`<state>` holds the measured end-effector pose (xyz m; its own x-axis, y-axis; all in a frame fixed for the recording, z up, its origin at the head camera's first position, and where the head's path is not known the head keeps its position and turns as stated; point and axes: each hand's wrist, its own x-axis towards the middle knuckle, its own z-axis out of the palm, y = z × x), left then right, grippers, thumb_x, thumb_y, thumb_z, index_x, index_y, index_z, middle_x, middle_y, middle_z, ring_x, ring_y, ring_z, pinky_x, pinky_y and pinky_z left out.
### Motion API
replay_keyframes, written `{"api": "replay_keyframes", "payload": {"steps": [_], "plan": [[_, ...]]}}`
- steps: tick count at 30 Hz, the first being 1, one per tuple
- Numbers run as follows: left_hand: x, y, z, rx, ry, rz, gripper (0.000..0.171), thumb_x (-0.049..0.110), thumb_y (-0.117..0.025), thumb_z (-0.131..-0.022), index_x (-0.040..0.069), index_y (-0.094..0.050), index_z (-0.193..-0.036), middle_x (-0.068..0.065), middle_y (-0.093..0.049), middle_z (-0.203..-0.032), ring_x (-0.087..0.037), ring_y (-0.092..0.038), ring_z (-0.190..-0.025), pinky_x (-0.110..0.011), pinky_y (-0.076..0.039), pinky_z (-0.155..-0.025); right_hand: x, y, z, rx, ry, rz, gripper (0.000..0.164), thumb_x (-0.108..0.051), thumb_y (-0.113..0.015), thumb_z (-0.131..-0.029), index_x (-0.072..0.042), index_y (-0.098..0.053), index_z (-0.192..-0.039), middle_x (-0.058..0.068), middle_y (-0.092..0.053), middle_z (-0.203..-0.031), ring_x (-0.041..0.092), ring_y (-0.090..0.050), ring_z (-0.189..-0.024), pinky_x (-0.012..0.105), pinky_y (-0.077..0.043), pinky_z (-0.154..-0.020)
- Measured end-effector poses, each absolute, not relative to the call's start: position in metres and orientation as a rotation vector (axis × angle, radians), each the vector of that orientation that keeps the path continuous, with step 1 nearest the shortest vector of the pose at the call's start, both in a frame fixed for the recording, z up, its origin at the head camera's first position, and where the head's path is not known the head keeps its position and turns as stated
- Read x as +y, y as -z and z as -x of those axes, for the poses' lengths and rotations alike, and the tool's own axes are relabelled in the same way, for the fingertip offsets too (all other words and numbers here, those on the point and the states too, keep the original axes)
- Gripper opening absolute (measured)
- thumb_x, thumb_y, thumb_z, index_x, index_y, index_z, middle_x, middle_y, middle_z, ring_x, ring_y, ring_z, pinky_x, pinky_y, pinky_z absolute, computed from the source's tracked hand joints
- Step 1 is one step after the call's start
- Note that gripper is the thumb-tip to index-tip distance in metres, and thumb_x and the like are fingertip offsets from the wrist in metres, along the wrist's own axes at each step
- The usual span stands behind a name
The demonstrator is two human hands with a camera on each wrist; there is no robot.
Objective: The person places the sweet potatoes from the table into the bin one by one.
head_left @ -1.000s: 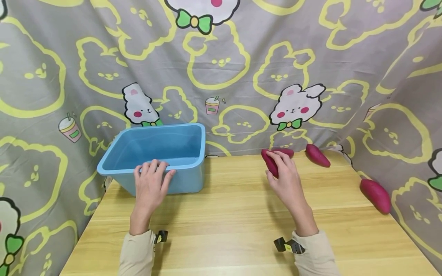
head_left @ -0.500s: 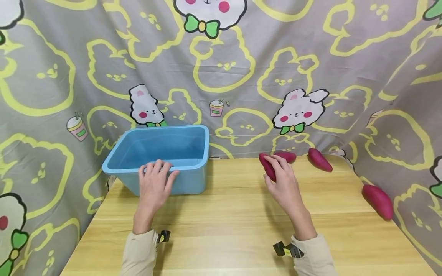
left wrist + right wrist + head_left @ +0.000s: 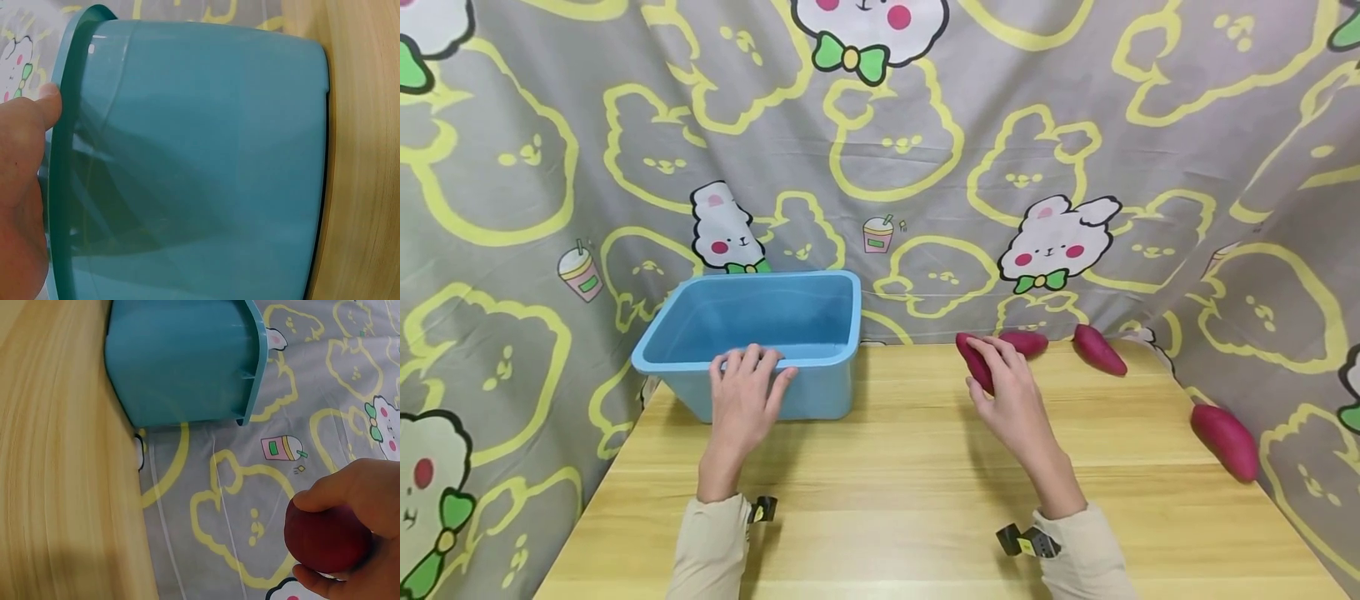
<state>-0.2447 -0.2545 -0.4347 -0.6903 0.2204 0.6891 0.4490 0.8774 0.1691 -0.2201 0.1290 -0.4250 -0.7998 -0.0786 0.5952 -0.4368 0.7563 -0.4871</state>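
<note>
A light blue plastic bin (image 3: 820,392) stands at the back left of the wooden table. My left hand (image 3: 743,400) grips its near rim, fingers curled over the edge and thumb outside; in the left wrist view the thumb (image 3: 50,103) lies against the rim. At the back right, my right hand (image 3: 1011,400) holds a purple sweet potato (image 3: 973,360) between thumb and fingers. The right wrist view shows this sweet potato end-on, partly covered by the hand (image 3: 369,506). Just behind it, another sweet potato (image 3: 1026,343) lies on the table, partly hidden. The bin's visible interior holds nothing.
Two more sweet potatoes lie to the right, one near the back edge (image 3: 1099,350) and one at the right edge (image 3: 1225,442). A patterned grey curtain (image 3: 917,200) hangs behind the table (image 3: 880,500) and along both sides.
The right hand has moved slightly left with its sweet potato, away from the one behind. The left hand stays on the bin rim. The head view has shifted a little left.
</note>
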Motion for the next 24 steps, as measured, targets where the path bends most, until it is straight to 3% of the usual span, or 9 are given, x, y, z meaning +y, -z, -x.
{"api": "replay_keyframes", "payload": {"steps": [17, 24], "plan": [[-0.252, 0.436, 0.245, -2.337, 0.449, 0.473, 0.027, 0.036, -0.062, -0.102, 0.010, -0.066, -0.107, -0.014, -0.060, -0.108, -0.041, -0.051, -0.106, -0.064, -0.026, -0.102, 0.114, 0.413, 0.230, -2.392, -0.806, -0.496, 0.057, -0.005, -0.077, -0.087, -0.010, -0.059, -0.141, 0.012, -0.056, -0.138, 0.033, -0.056, -0.112, 0.051, -0.053, -0.086], [-0.252, 0.436, 0.246, -2.342, 0.439, 0.474, 0.027, 0.036, -0.062, -0.102, 0.010, -0.066, -0.106, -0.013, -0.060, -0.107, -0.041, -0.051, -0.105, -0.064, -0.026, -0.102, 0.107, 0.406, 0.233, -2.391, -0.802, -0.521, 0.056, -0.005, -0.075, -0.089, -0.010, -0.059, -0.142, 0.012, -0.056, -0.138, 0.033, -0.054, -0.116, 0.050, -0.054, -0.085]]}}
